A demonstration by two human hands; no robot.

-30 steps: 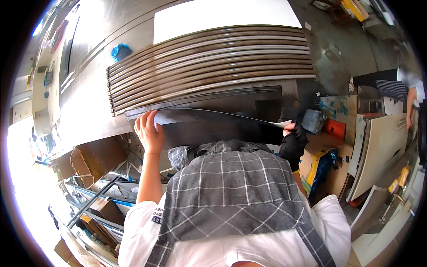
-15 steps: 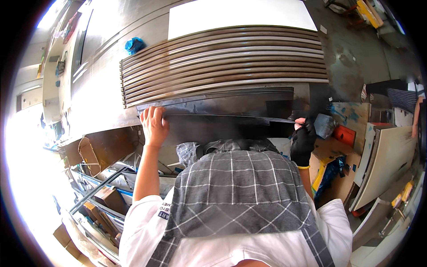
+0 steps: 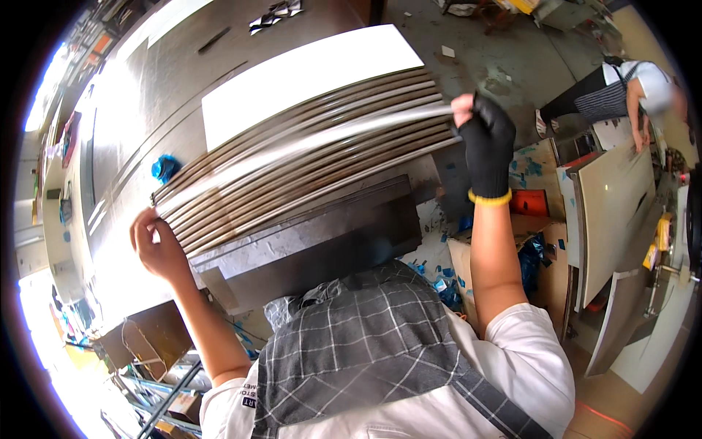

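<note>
My left hand (image 3: 155, 241), bare, and my right hand (image 3: 488, 143), in a black fingerless glove with a yellow cuff, are closed at opposite ends of a long, thin silvery strip (image 3: 322, 140). Motion blurs the strip, so its profile cannot be made out. It slants over a row of long brown and silver metal strips (image 3: 292, 179) lying side by side on the worktable (image 3: 121, 168). Between the row and my checked apron lie flat dark metal sheets (image 3: 322, 249). Beyond the row is a blank white panel (image 3: 314, 80).
A crumpled blue plastic piece (image 3: 166, 168) lies left of the row. At right stand a cardboard box (image 3: 468, 267), an orange-red box (image 3: 528, 204) and leaning pale panels (image 3: 618, 212). Another person (image 3: 621, 91) bends over those panels. A metal rack (image 3: 172, 395) is at lower left.
Both hands have left the dark sheet's edge near my body and now hold a strip over the row. My right hand has gone up and away, my left outward. The view has turned.
</note>
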